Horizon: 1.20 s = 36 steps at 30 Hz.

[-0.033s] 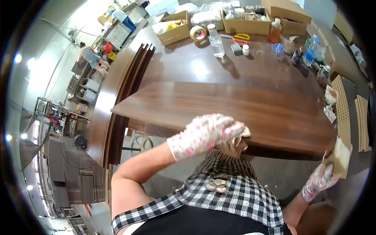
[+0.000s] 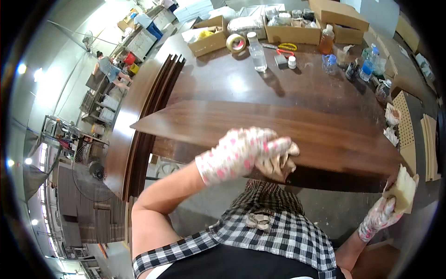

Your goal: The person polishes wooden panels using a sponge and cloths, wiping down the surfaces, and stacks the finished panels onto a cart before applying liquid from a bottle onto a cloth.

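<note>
A dark brown wood-grain board [image 2: 223, 118] lies across the table in front of me, its pointed end at the left. Wearing a white glove with pink dots, my left hand [image 2: 239, 153] is closed on a crumpled beige cloth [image 2: 278, 167] at the board's near edge. In a matching glove, my right hand [image 2: 378, 217] grips a pale yellow sponge [image 2: 403, 189] by the board's near right corner. Part of the right hand's grip is hidden behind the sponge.
Brown boards [image 2: 139, 135] stand stacked at the left, near a fan [image 2: 96, 169]. Beyond the board, the table [image 2: 213, 76] holds a clear bottle [image 2: 257, 53], a tape roll [image 2: 236, 43], scissors [image 2: 285, 49] and cardboard boxes [image 2: 292, 33]. Two people work far left.
My left hand has shifted slightly up and over the board's near edge, and more of the cloth shows. The right hand and sponge have barely moved.
</note>
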Each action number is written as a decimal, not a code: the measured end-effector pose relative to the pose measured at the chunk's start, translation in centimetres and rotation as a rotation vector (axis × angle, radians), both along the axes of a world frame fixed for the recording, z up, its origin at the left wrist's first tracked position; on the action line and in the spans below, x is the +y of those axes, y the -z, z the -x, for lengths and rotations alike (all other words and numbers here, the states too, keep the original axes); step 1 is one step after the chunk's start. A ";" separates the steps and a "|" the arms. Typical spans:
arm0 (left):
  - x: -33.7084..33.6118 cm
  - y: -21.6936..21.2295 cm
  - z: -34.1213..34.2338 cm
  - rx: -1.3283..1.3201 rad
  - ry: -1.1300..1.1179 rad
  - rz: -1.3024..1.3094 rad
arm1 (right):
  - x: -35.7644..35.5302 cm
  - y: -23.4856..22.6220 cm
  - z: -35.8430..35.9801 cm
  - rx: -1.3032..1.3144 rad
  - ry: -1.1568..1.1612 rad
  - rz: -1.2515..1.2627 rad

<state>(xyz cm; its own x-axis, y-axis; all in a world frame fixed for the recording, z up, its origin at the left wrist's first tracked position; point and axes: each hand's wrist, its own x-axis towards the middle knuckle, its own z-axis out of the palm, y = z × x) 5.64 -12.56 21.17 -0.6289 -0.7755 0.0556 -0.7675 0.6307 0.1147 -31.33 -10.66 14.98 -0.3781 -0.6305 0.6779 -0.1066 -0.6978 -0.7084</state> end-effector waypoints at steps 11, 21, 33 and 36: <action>-17.9 -6.0 -1.6 0.048 -0.304 0.482 | 0.3 4.3 -0.6 -0.434 -0.158 -0.318; -27.7 -6.7 -3.2 0.248 -0.227 0.100 | 0.4 8.7 -11.0 -0.534 -0.301 -0.578; -44.1 -0.5 -9.8 0.584 -0.027 -0.324 | 4.3 10.6 -12.5 -0.591 -0.082 -0.704; -48.0 1.6 -14.0 1.014 0.184 -0.747 | 4.2 11.0 -13.7 -0.531 -0.103 -0.689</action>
